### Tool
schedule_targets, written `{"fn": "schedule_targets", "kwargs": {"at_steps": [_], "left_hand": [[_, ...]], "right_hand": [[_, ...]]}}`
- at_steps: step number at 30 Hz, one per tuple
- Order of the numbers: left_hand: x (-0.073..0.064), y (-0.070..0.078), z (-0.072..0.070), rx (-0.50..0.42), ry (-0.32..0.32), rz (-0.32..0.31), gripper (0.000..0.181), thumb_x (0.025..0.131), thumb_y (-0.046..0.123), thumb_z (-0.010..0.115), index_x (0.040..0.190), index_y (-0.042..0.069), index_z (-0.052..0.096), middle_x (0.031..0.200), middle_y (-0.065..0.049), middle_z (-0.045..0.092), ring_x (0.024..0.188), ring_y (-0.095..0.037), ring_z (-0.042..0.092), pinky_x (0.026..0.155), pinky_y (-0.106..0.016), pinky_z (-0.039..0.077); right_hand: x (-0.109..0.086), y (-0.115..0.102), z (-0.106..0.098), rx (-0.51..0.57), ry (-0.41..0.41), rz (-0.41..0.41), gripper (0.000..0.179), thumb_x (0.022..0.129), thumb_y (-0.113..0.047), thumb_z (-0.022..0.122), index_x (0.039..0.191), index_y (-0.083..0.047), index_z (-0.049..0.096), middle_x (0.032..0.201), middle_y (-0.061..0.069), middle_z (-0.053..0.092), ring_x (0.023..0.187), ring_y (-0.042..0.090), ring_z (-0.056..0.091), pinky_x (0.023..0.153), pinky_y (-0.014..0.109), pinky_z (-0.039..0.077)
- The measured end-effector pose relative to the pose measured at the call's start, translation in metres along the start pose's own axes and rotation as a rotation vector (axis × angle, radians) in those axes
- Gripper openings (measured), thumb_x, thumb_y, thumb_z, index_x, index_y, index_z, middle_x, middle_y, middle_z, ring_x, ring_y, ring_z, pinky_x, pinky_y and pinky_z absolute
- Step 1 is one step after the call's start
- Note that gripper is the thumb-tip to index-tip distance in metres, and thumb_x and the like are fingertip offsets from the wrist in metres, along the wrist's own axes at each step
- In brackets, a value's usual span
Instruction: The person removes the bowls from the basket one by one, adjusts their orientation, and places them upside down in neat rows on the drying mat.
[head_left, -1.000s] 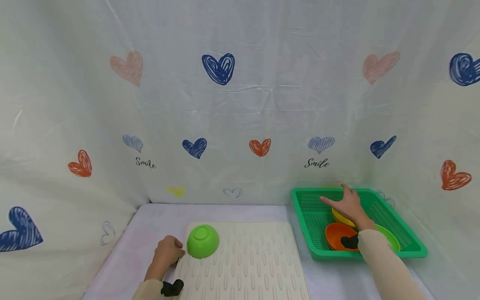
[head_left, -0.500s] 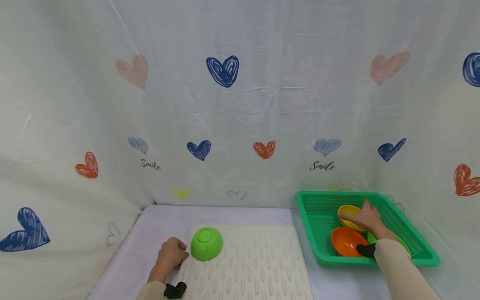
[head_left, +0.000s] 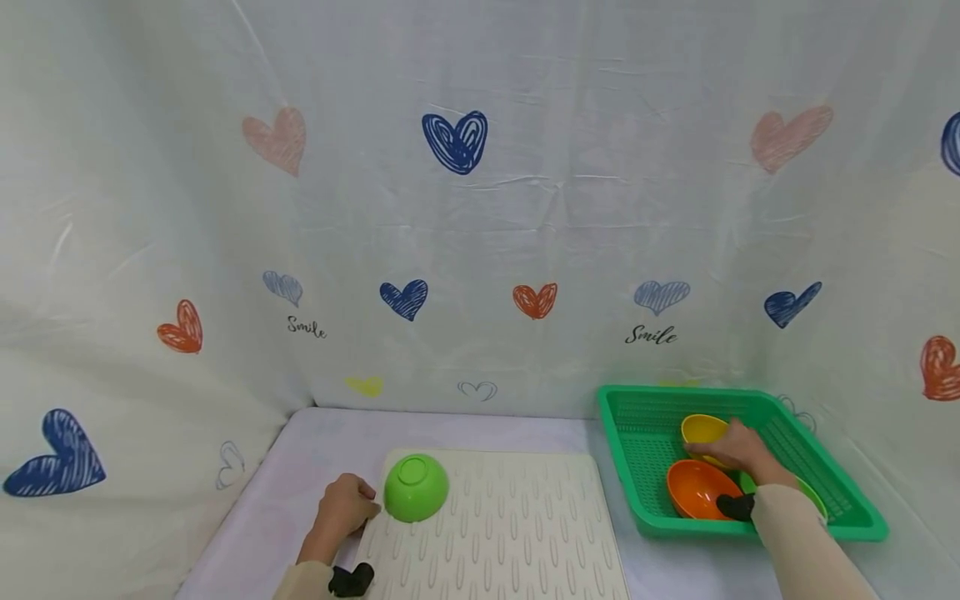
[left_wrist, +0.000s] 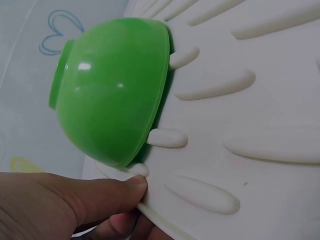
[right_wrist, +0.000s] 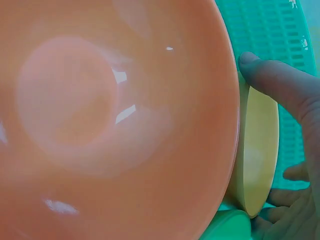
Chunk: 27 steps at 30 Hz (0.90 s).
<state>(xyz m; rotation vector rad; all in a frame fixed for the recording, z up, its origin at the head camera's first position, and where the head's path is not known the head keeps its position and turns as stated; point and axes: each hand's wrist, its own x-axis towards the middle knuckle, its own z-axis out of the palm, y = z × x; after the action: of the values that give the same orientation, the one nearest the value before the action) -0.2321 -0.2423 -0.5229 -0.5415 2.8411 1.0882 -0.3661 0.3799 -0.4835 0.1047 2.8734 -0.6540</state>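
Observation:
My left hand (head_left: 345, 510) pinches the left edge of a white ridged mat (head_left: 517, 533), thumb on top and fingers underneath in the left wrist view. Just beside the thumb, a green bowl (head_left: 415, 490) lies upside down at the mat's far left corner. My right hand (head_left: 742, 452) reaches into a green basket and grips a yellow bowl (head_left: 702, 428). In the right wrist view its thumb and fingers lie on opposite sides of that yellow bowl (right_wrist: 261, 150). An orange bowl (head_left: 693, 490) sits nearer, filling much of that view.
The green plastic basket (head_left: 621, 473) stands right of the mat, close to the back curtain. Another green bowl (head_left: 814, 497) lies in it, partly hidden by the right sleeve. A white curtain with hearts (head_left: 480, 217) surrounds the table (head_left: 330, 433).
My right hand has come down into the basket, its spread fingers closing round the yellow bowl. My left hand keeps its place on the mat. The head view has shifted slightly.

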Motion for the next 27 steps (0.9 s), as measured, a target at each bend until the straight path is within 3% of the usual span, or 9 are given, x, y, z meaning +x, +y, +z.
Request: {"fn": "schedule_targets", "kwargs": {"at_steps": [5, 8, 12, 15, 19, 27], "left_hand": [[-0.001, 0.001, 0.000, -0.018, -0.001, -0.001, 0.017, 0.077, 0.004, 0.074, 0.088, -0.005, 0.066, 0.075, -0.011, 0.062, 0.055, -0.018, 0.058, 0.045, -0.028, 0.050], [-0.002, 0.001, 0.001, -0.016, -0.006, 0.002, 0.016, 0.076, 0.004, 0.074, 0.087, -0.005, 0.066, 0.073, -0.010, 0.061, 0.054, -0.017, 0.058, 0.045, -0.027, 0.050], [-0.001, 0.001, 0.002, -0.006, -0.008, 0.005, 0.015, 0.076, 0.004, 0.074, 0.086, -0.004, 0.066, 0.073, -0.010, 0.061, 0.053, -0.017, 0.057, 0.045, -0.027, 0.049], [0.000, 0.001, 0.003, -0.005, -0.005, 0.004, 0.015, 0.076, 0.005, 0.074, 0.086, -0.004, 0.066, 0.073, -0.010, 0.061, 0.053, -0.017, 0.057, 0.045, -0.027, 0.049], [0.001, 0.000, 0.003, -0.004, -0.003, 0.001, 0.015, 0.076, 0.005, 0.074, 0.085, -0.003, 0.066, 0.072, -0.009, 0.061, 0.053, -0.017, 0.057, 0.044, -0.027, 0.049], [0.002, -0.002, 0.001, 0.008, 0.004, -0.021, 0.015, 0.077, 0.006, 0.075, 0.085, -0.002, 0.066, 0.074, -0.010, 0.062, 0.053, -0.017, 0.057, 0.044, -0.027, 0.049]], "right_hand": [[-0.002, 0.003, -0.003, -0.006, 0.007, -0.007, 0.116, 0.079, -0.062, 0.066, 0.130, 0.030, 0.019, 0.122, 0.049, 0.037, 0.091, 0.041, 0.049, 0.078, 0.047, 0.051], [-0.004, 0.005, -0.005, 0.001, 0.011, -0.010, 0.113, 0.080, -0.061, 0.065, 0.130, 0.030, 0.020, 0.119, 0.048, 0.040, 0.090, 0.040, 0.049, 0.074, 0.045, 0.050], [-0.008, 0.007, -0.007, 0.010, 0.018, -0.015, 0.115, 0.082, -0.062, 0.062, 0.135, 0.028, 0.013, 0.124, 0.051, 0.032, 0.100, 0.052, 0.042, 0.081, 0.057, 0.048], [-0.009, 0.008, -0.009, 0.012, 0.035, -0.021, 0.116, 0.083, -0.062, 0.060, 0.139, 0.025, 0.009, 0.131, 0.052, 0.023, 0.110, 0.060, 0.030, 0.089, 0.069, 0.041], [-0.011, 0.003, -0.013, 0.005, 0.073, -0.046, 0.113, 0.082, -0.063, 0.060, 0.142, 0.020, 0.012, 0.131, 0.051, 0.021, 0.110, 0.062, 0.025, 0.089, 0.072, 0.036], [-0.014, -0.019, -0.018, 0.012, 0.133, -0.125, 0.109, 0.080, -0.059, 0.066, 0.142, 0.017, 0.019, 0.119, 0.044, 0.029, 0.100, 0.051, 0.031, 0.070, 0.054, 0.045]]}}
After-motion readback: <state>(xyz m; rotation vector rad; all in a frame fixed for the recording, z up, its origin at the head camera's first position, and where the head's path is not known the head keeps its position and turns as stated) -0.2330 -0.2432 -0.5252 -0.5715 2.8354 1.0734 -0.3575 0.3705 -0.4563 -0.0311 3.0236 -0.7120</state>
